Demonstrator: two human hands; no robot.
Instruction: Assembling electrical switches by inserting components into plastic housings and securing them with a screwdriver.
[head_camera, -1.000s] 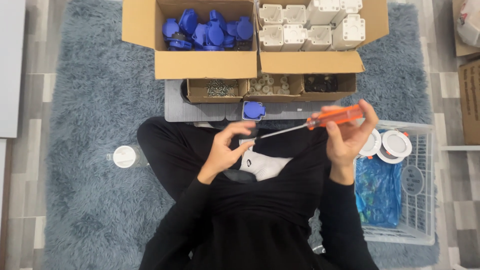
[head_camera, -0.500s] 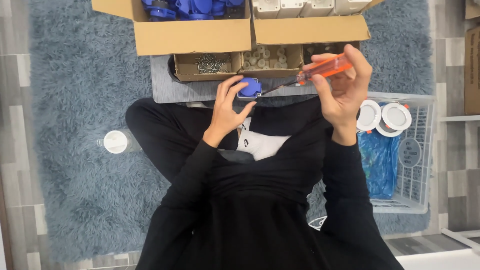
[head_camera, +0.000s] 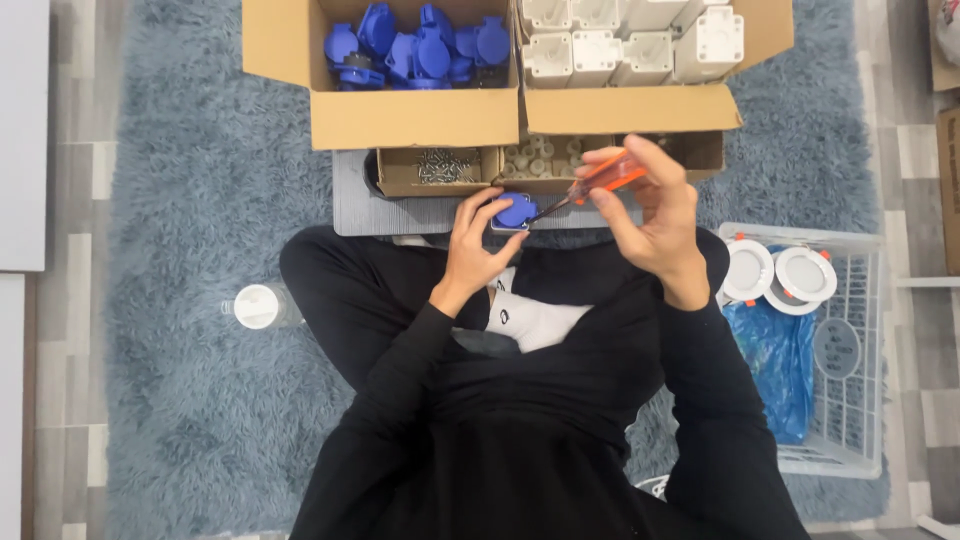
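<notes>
I sit cross-legged on a blue-grey rug. My left hand (head_camera: 478, 240) grips a small blue socket cover (head_camera: 515, 210) resting on a grey board (head_camera: 400, 212) in front of my legs. My right hand (head_camera: 650, 210) holds an orange-handled screwdriver (head_camera: 600, 180), its dark tip pointing left and touching the blue part. Both sleeves are black.
Ahead stand a cardboard box of blue socket parts (head_camera: 415, 45) and a box of white housings (head_camera: 630, 40). Small trays of screws (head_camera: 447, 165) and plugs (head_camera: 535, 160) sit below them. A white wire basket (head_camera: 850, 350) with round white lamps (head_camera: 780, 272) is at right, a white-capped bottle (head_camera: 258, 306) at left.
My left hand went from my lap to the grey board and took hold of the blue part. My right hand brought the screwdriver tip onto it. The camera view shifted.
</notes>
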